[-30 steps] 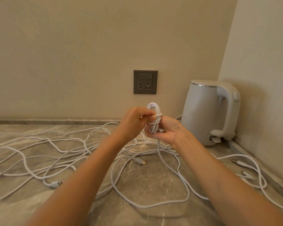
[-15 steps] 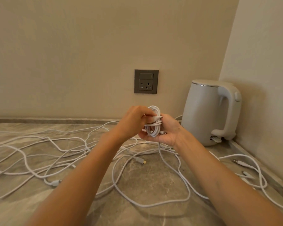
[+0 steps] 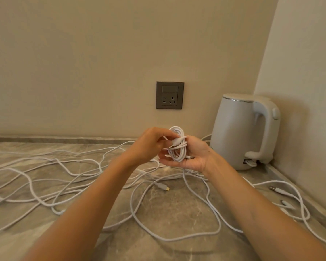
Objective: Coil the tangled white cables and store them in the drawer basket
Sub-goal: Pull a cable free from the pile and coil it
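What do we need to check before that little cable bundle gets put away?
1. Grip on the coil: ok, right hand cradles it, left hand pinches the wrap.
2. Wrap across the coil's middle: ok.
3. Coil free of the tangle: cannot tell, a strand runs beneath the right hand.
4. Drawer basket in sight: not ok, not in view.
5. Other cables coiled: not ok, loose on the countertop.

One camera only, worn on the person's head, looking forward and down over the counter (image 3: 177, 213) toward the wall (image 3: 102, 63) at twelve o'clock. It sits close: the left hand (image 3: 149, 146) and right hand (image 3: 196, 157) meet mid-frame on the cable coil (image 3: 177, 155), the kettle (image 3: 233, 136) off at two o'clock.
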